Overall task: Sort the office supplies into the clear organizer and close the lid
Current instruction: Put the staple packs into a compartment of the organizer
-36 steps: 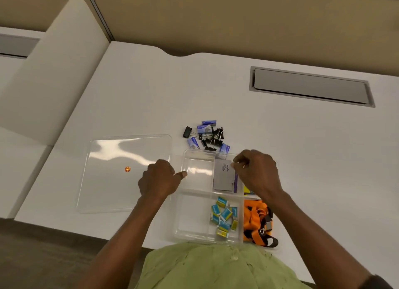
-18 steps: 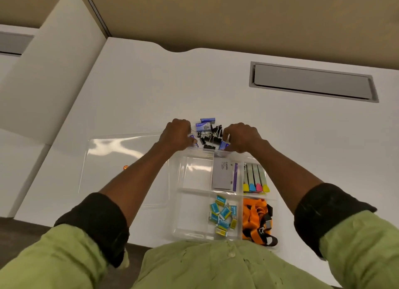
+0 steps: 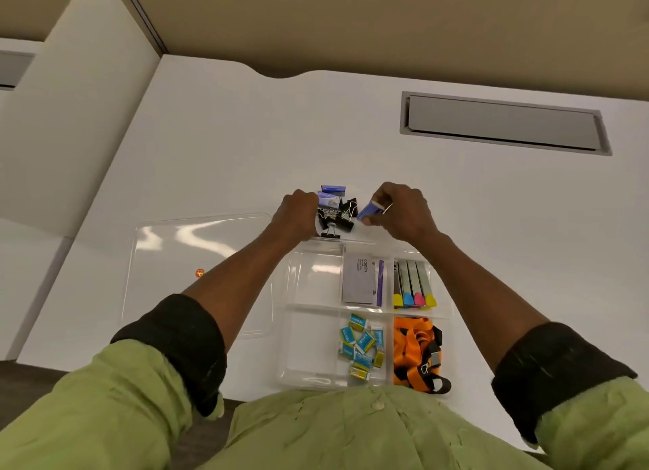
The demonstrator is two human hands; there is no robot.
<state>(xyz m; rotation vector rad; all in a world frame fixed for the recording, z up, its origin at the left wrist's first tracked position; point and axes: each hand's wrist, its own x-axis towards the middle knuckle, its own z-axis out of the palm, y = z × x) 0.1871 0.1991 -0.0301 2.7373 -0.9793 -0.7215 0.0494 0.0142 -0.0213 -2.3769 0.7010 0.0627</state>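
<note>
Right hand [image 3: 400, 211] pinching a blue binder clip [image 3: 367, 211] at frame centre — light, stiff, springy — left hand [image 3: 298, 213] curled, grip unclear.

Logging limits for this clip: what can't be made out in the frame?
- Head view: left hand is closed, its knuckles hiding whether it grips any binder clips.
- Head view: card print in the organizer is too small to read.
- Head view: orange lanyard partly cut off by the shirt.

Clear organizer [image 3: 312, 346] open, partly filled, lid [image 3: 168, 259] flat beside it (left), binder clips [image 3: 335, 216] heaped just beyond
</note>
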